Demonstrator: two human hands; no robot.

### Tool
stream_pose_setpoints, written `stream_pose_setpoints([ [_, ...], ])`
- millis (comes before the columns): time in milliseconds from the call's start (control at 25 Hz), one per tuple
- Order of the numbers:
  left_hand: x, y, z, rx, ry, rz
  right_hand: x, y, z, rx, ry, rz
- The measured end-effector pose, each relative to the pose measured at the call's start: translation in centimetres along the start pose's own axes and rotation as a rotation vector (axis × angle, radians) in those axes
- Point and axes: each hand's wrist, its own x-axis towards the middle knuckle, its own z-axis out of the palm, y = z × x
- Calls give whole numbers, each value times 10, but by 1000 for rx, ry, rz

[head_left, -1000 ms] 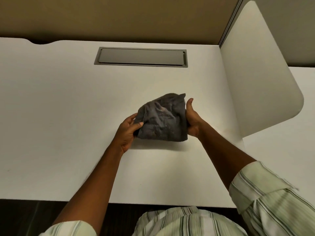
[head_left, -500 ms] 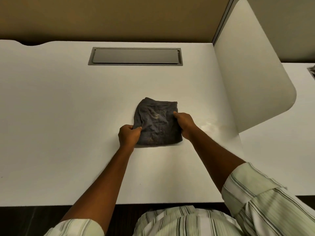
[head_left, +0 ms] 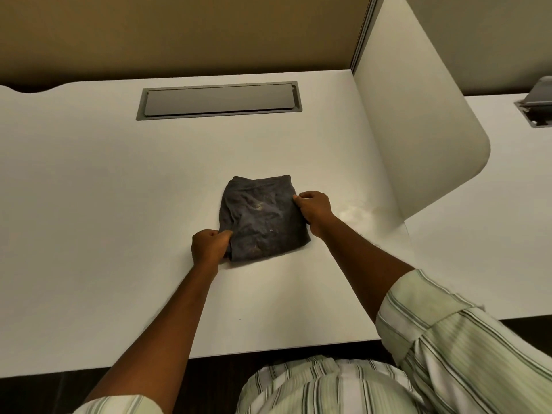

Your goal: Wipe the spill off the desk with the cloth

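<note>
A dark grey cloth [head_left: 261,218], folded and stained with pale specks, lies flat on the white desk [head_left: 104,204]. My left hand [head_left: 209,245] pinches the cloth's near left corner. My right hand [head_left: 314,207] grips its right edge with curled fingers. A faint shiny wet smear, the spill [head_left: 357,213], shows on the desk just right of my right hand, close to the divider's foot.
A white rounded divider panel [head_left: 418,138] stands along the desk's right side. A grey cable hatch [head_left: 219,100] is set into the desk at the back. Beyond the divider, another desk holds an open grey hatch [head_left: 537,106]. The desk's near edge runs just before my torso.
The cloth was held up off the desk between both hands; it has been lowered and now lies flat. Both hands stay at its edges.
</note>
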Motion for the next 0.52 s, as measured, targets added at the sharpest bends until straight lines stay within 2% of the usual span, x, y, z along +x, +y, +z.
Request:
stream_pose_setpoints([
  [160,-12,0,2,15,55,35,-4,6,-8,-75,4,-37],
  [320,-39,-1,6,125,279,219,-16,19,-33,-201,71,-139],
  [520,-84,8,19,216,424,447,-43,41,-70,-367,32,-267],
])
